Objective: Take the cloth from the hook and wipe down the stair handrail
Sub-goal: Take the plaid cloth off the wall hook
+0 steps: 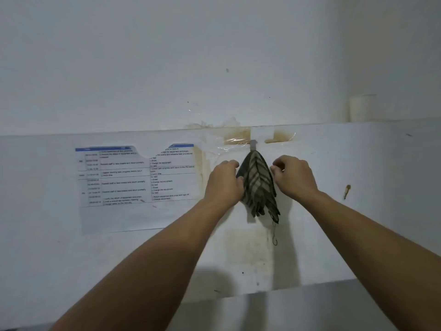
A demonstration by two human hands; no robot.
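A dark striped cloth (259, 185) hangs in folds from a small grey hook (253, 145) stuck to the white wall. My left hand (224, 182) is at the cloth's left edge, thumb and fingers closed on the fabric. My right hand (294, 177) is at the cloth's right side with fingers curled, touching or just beside the edge; I cannot tell whether it grips. A loose thread dangles below the cloth. No handrail is in view.
A printed schedule sheet (138, 185) is taped to the wall left of the cloth. Torn tape and brown stains (238, 137) surround the hook. A white cup (362, 107) stands on the ledge at upper right. A lower ledge edge (310, 286) runs below.
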